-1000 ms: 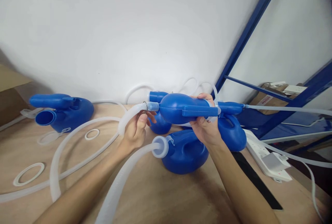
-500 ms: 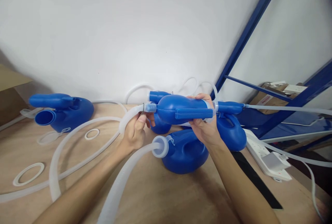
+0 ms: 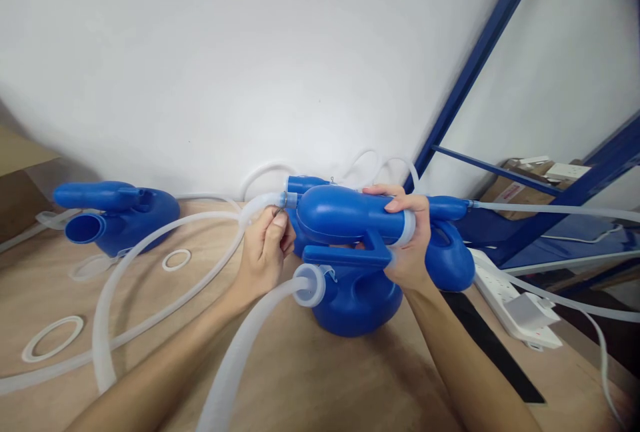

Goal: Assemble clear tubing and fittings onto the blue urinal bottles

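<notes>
My right hand (image 3: 411, 245) wraps round the capped end of a blue plastic bottle (image 3: 345, 214), held sideways above the table with its grip bar toward me. A whitish cap (image 3: 403, 228) sits at that end. At its left end, a translucent hose (image 3: 263, 203) meets the narrow spout. My left hand (image 3: 267, 245) is closed in a pinch on a thin wire hose clamp (image 3: 285, 200) around this joint. Just below stands another blue bottle (image 3: 357, 305), a thick hose (image 3: 240, 345) running from its white-capped mouth.
On the left lies a blue bottle (image 3: 143, 215) with an uncapped mouth. White rings (image 3: 53, 339) and hoses spread over the wooden table (image 3: 320, 385). At right are another blue bottle (image 3: 453, 265), a power strip (image 3: 517, 312), a black strip (image 3: 493, 349) and a blue metal frame (image 3: 480, 65).
The held bottle has rolled, so its grip bar now hangs lower and nearer me. My right fingers have shifted over its top. My left hand and the clamp have moved slightly right.
</notes>
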The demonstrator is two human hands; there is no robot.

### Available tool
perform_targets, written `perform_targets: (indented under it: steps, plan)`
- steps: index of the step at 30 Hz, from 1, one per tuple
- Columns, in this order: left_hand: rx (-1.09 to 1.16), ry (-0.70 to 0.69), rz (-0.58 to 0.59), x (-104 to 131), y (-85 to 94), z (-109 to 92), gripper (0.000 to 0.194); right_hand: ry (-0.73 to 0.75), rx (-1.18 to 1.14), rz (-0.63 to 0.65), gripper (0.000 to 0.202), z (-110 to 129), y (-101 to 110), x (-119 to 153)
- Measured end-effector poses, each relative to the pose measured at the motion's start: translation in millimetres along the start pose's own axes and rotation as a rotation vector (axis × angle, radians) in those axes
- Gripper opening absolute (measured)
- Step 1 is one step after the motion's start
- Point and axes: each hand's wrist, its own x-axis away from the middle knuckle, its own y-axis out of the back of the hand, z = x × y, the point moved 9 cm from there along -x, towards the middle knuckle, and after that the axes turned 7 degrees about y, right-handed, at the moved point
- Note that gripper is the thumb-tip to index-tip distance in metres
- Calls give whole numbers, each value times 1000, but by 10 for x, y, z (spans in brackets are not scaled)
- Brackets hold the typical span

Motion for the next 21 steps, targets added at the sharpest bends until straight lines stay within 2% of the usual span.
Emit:
perform_targets:
  steps: [5, 11, 14, 18, 21]
  plan:
    - [32, 51, 12, -13, 8, 90, 41, 75, -4, 28, 49, 101, -58, -12]
    - [-24, 112, 105, -139, -43, -31, 36, 72, -6, 47, 48, 72, -33, -27]
    - [-215, 132, 133, -192, -15, -133, 40, 65, 42, 48, 49, 43, 7, -43]
    - [-662, 60, 208, -129, -15, -370, 51, 17, 96, 75, 48, -41, 90, -71]
    - [-920, -88, 84, -64, 74, -637, 52, 26, 121, 167, 44, -33, 137, -104]
